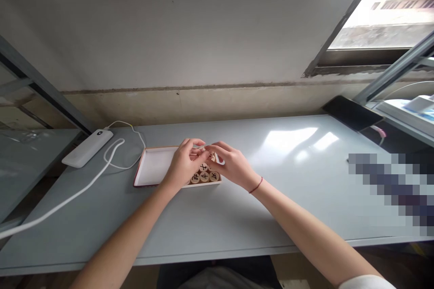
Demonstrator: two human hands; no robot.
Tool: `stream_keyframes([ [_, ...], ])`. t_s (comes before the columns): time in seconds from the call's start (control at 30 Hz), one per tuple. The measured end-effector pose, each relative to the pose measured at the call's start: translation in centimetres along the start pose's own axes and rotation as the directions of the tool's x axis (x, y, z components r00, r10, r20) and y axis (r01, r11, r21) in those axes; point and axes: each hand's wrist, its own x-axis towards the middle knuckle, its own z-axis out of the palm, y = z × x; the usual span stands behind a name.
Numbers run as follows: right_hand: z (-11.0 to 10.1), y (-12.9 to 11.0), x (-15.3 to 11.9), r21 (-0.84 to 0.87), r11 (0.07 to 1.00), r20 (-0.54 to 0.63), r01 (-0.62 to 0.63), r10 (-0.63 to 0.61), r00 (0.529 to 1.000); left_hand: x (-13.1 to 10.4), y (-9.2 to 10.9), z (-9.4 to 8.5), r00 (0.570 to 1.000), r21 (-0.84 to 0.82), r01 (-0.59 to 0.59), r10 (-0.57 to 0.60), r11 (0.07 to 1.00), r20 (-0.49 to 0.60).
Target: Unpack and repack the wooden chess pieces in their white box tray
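Observation:
Round wooden pieces with dark characters (204,176) sit in rows in a shallow box (206,184) at the middle of the desk. The box's lid (156,165), pale inside with a dark red edge, lies open on its left. Over the box, my left hand (185,165) has its thumb and fingers curved close together. Facing it from the right, my right hand (233,162) has its fingers bent over the pieces. Fingertips of both hands meet near one piece at the back, and what they grip is too small and hidden to make out.
On the left of the grey desk (237,221) lie a white power bank (87,148) and a looping white cable (81,192). A dark tablet-like object (352,113) is at the back right. Metal frames stand at both sides, with a wall behind.

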Motion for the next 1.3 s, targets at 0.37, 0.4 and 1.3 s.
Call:
stream_keyframes([
  [0.37,-0.8,5.8,0.4,-0.273,0.880,0.087,-0.390,0.426,0.901,1.3,-3.2,-3.5,1.000,0.830,-0.017,-0.009,0.558,0.026],
  [0.4,-0.8,5.7,0.4,-0.292,0.872,0.104,-0.392,0.436,0.894,1.2,-3.0,-3.3,0.999,0.843,-0.020,-0.015,0.537,0.033],
  [1.3,-0.9,4.7,0.4,-0.339,0.873,0.149,-0.351,0.418,0.896,0.3,-2.0,-1.0,0.995,0.852,0.069,-0.103,0.518,-0.018],
])
